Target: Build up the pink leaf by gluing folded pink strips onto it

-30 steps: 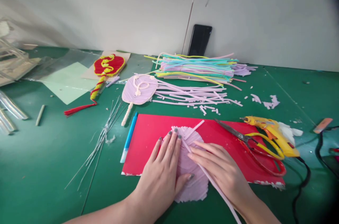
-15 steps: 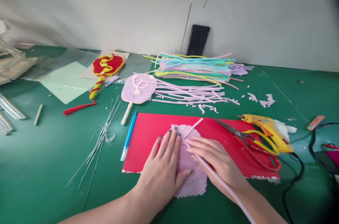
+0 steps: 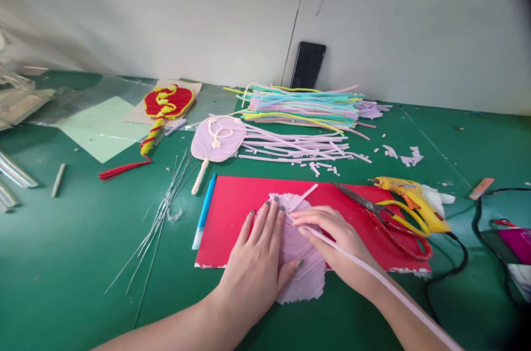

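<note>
A lilac oval panel (image 3: pixel 305 279) made of pipe cleaners side by side lies partly on a red board (image 3: pixel 238 201), its lower part over the green table. My left hand (image 3: pixel 259 251) rests flat on the panel's left half, fingers stretched out. In my right hand (image 3: pixel 336 240), a long lilac pipe cleaner (image 3: pixel 373 271) is pinched between thumb and fingers. Its near end meets the panel beside my left fingertips, and its length trails over my right forearm. A short lilac piece (image 3: pixel 306 196) sticks out at the panel's upper right.
Scissors (image 3: pixel 385 215) and a yellow glue gun (image 3: pixel 412 201) lie right of my hands; its cord runs nearby. Behind are a finished lilac fan (image 3: pixel 218 138), pipe cleaner bundles (image 3: pixel 302 107), a red fan (image 3: pixel 170 99) and a phone (image 3: pixel 308 65). Wires (image 3: pixel 160 221) and a blue pen (image 3: pixel 205 210) lie left.
The long pipe cleaner's trailing end has swung to the right, and my right hand has shifted its hold slightly. My left hand stays flat on the panel.
</note>
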A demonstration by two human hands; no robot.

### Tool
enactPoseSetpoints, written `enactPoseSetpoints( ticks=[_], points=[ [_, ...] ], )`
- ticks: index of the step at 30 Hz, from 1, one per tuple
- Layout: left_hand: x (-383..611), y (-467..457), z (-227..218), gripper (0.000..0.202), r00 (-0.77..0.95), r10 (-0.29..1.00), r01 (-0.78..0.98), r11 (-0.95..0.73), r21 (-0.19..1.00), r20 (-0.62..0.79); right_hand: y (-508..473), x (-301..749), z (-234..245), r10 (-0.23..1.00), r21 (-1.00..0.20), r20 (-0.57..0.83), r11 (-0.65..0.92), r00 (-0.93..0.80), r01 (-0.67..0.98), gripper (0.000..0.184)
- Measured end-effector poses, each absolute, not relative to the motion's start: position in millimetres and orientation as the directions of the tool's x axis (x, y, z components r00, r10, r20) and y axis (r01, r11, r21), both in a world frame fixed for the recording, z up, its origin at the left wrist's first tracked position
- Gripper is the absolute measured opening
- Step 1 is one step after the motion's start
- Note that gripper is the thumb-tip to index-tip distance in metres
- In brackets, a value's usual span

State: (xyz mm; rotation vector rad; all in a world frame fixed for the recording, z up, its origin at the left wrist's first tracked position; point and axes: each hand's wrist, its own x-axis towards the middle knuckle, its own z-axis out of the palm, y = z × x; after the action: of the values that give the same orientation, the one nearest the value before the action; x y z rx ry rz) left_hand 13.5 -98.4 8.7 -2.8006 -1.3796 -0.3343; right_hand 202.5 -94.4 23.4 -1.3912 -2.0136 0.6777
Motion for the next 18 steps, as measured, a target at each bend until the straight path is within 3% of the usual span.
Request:
enactPoseSetpoints(
  ticks=[5, 18],
  points=[
    [14, -99, 8, 0.067, 0.588, 0.784, 0.784, -0.613, 0.100, 0.198, -90, 203, 22, 0.978, -0.755, 0.070, 0.181, -0.197, 0.630, 0.015],
    [13, -99, 8, 0.066, 0.588, 0.785, 0.782, -0.613, 0.111, 0.196, -69, 203, 23, 0.980, -0.901, -0.036, 0.053, -0.194, 0.431, 0.011]
  ],
)
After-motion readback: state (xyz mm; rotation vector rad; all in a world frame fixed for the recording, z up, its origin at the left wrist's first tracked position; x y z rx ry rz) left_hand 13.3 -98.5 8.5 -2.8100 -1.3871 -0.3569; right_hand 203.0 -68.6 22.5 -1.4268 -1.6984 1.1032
